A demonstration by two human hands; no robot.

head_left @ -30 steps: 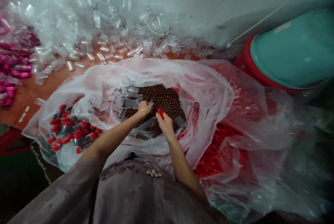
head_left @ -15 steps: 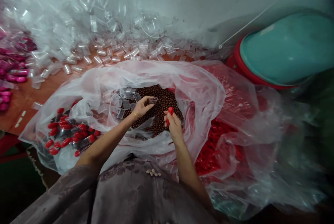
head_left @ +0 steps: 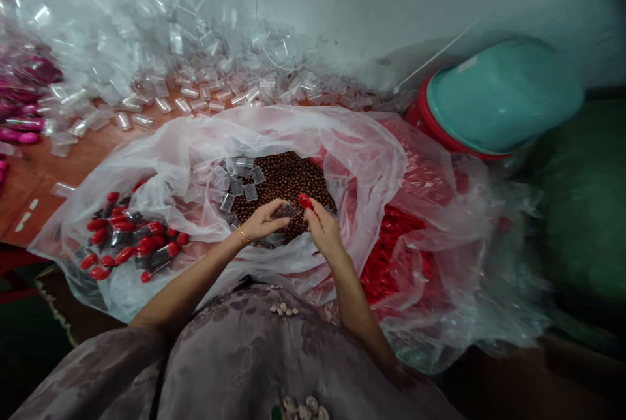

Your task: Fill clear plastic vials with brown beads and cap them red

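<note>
My left hand [head_left: 265, 220] is closed around a small clear plastic tube [head_left: 289, 210], whose contents look dark. Between the thumb and fingers of my right hand [head_left: 323, 229] is a red cap [head_left: 305, 201], close to the tube's open end; I cannot tell if they touch. Both hands are over a heap of round brown beads [head_left: 288, 172] inside a translucent plastic bag [head_left: 205, 134]. Several empty clear tubes [head_left: 250, 192] lie on the left of the beads. Filled tubes with red caps [head_left: 126, 254] are piled farther left on the plastic.
Many clear tubes [head_left: 183, 105] are heaped along the back of the orange table [head_left: 46, 192]. Pink capped pieces [head_left: 24, 125] lie at the far left. On the right are a bag of red caps [head_left: 391, 257] and a teal basin [head_left: 503, 97] in a red one.
My hands have come together: the left hand with the tube has turned and lowered, and the right has brought the red cap up beside the tube. The view has shifted slightly.
</note>
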